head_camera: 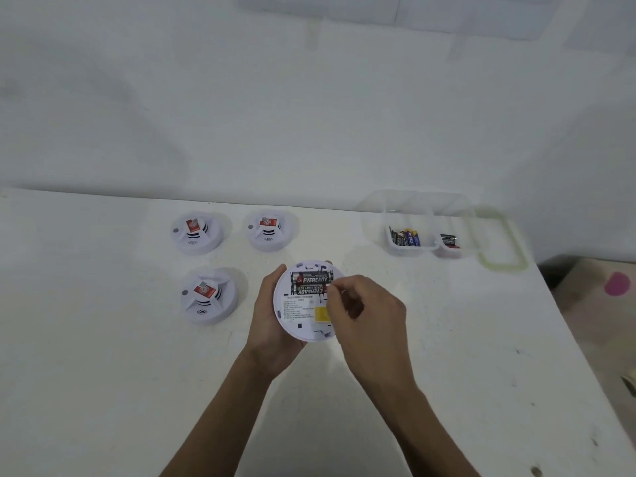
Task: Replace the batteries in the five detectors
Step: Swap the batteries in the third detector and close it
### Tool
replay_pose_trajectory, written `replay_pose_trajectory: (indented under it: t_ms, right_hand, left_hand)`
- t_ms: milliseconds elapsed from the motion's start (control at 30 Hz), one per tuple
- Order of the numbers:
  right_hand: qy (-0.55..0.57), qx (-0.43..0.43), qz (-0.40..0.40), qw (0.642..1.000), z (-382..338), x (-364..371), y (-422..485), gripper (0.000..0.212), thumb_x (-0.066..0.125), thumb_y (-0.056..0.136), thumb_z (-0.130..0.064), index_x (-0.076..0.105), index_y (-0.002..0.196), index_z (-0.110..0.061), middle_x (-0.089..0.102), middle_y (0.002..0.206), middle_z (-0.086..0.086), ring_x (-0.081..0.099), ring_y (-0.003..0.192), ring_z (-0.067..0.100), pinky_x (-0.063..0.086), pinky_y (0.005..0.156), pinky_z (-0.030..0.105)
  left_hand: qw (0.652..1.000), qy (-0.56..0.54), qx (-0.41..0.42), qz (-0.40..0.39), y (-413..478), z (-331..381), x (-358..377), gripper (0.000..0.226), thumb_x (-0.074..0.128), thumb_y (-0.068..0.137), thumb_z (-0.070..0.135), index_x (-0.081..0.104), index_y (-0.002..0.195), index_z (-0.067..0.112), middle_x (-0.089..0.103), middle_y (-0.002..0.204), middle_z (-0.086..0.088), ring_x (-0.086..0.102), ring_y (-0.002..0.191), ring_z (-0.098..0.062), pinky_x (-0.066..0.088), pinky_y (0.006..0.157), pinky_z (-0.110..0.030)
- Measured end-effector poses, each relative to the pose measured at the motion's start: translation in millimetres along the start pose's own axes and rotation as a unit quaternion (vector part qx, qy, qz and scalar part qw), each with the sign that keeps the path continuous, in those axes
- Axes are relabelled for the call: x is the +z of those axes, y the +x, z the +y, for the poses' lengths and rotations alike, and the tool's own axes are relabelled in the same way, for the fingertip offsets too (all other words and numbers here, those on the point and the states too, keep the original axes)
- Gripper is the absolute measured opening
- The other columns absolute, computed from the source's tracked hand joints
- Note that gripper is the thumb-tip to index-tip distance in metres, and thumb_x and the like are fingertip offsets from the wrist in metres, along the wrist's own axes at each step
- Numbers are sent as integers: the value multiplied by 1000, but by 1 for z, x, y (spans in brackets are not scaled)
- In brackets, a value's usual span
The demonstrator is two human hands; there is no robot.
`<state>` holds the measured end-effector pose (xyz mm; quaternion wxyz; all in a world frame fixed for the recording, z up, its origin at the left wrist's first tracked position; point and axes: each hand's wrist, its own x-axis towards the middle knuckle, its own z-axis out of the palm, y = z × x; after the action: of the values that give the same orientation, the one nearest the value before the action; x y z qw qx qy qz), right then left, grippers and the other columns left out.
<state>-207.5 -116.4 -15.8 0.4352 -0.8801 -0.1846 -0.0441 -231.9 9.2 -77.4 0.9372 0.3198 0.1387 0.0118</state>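
**Holding an upturned detector over the counter**

Three detectors [209, 295] sit face up on the white counter [103, 356] at left, two in a back row and one nearer, all apart from each other. Next comes the left hand [272, 325], its grip curled round the rim of a fourth detector [299, 330], which is turned underside up. Two black Eveready batteries [311, 285] lie side by side in its bay. The right hand [364, 311] has its fingers curled, with thumb and forefinger tips meeting at the batteries' right end. Whether that grip has hold of one I cannot tell. Far right, a clear divided box [418, 204] holds loose batteries [406, 237] in two compartments, with a green-edged lid [502, 266] at its right side.
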Motion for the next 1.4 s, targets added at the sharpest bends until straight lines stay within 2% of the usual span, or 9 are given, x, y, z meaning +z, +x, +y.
replay_pose_trajectory:
  t_ms: [267, 467, 667, 800, 900, 1033, 1100, 1233, 1400]
  right_hand:
    - [-6, 92, -42, 995, -8, 6, -3, 20, 56, 91, -32, 64, 108, -22, 67, 103, -10, 60, 85, 4, 47, 76, 9]
    - [74, 196, -52, 976, -14, 9, 3, 15, 58, 90, -29, 61, 104, -23, 65, 99, -9, 61, 87, 7, 51, 75, 16]
    - [126, 239, -38, 962, -18, 13, 6, 10, 58, 91, -25, 58, 100, -22, 61, 89, -11, 60, 81, 4, 48, 68, 12]
    - [140, 250, -23, 958, -20, 16, 5, 15, 60, 90, -34, 54, 99, -24, 56, 83, -18, 59, 78, 3, 47, 67, 10]
    - [123, 240, -4, 963, -22, 18, 3, 20, 61, 88, -39, 51, 98, -26, 54, 86, -18, 58, 80, 5, 43, 65, 7]
    - [145, 207, 33, 967, -24, 20, 2, 16, 63, 88, -33, 49, 92, -25, 53, 83, -22, 59, 76, 2, 47, 59, 5]
    - [179, 189, 48, 964, -24, 21, 1, 15, 64, 88, -26, 50, 92, -23, 55, 84, -21, 60, 76, 1, 47, 59, 3]
    - [265, 116, 96, 953, -22, 14, 3, 15, 63, 87, -5, 52, 91, -14, 61, 86, -7, 62, 82, 5, 51, 67, 11]
    - [298, 61, 14, 952, -15, 3, 19, 16, 47, 82, -1, 50, 88, -15, 54, 79, -12, 66, 74, 12, 56, 64, 24]
  left_hand:
    - [999, 24, 23, 43, -1, 1, 4, 56, 23, 97, 41, 75, 99, 20, 70, 108, -8, 64, 101, -25, 56, 84, -34]
    - [998, 33, 19, 42, 0, 4, 7, 67, 12, 99, 37, 77, 92, 22, 73, 100, -6, 68, 93, -20, 57, 76, -31]
    - [986, 139, 69, 53, 2, 5, 5, 42, 48, 83, 57, 74, 101, 30, 70, 111, -3, 61, 110, -27, 51, 86, -36]
    - [981, 170, 84, 45, 2, 6, 8, 54, 69, 55, 70, 75, 95, 33, 72, 106, -2, 64, 104, -26, 52, 83, -36]
    - [983, 161, 79, 41, 0, 9, 11, 37, 53, 78, 56, 75, 95, 31, 72, 103, -2, 67, 97, -22, 54, 78, -31]
    - [987, 140, 55, 51, 2, 10, 6, 44, 36, 89, 47, 65, 112, 22, 70, 111, -6, 65, 103, -25, 55, 80, -32]
    - [987, 143, 50, 54, 1, 10, 5, 46, 42, 86, 56, 68, 108, 26, 72, 107, -2, 64, 102, -24, 55, 80, -31]
    - [981, 175, 85, 20, 4, 12, -1, 60, 77, 40, 73, 75, 88, 37, 74, 97, 5, 68, 92, -16, 56, 83, -30]
    - [986, 136, 96, 21, 3, 10, -1, 62, 68, 66, 60, 66, 112, 20, 65, 113, -12, 56, 108, -32, 43, 100, -48]
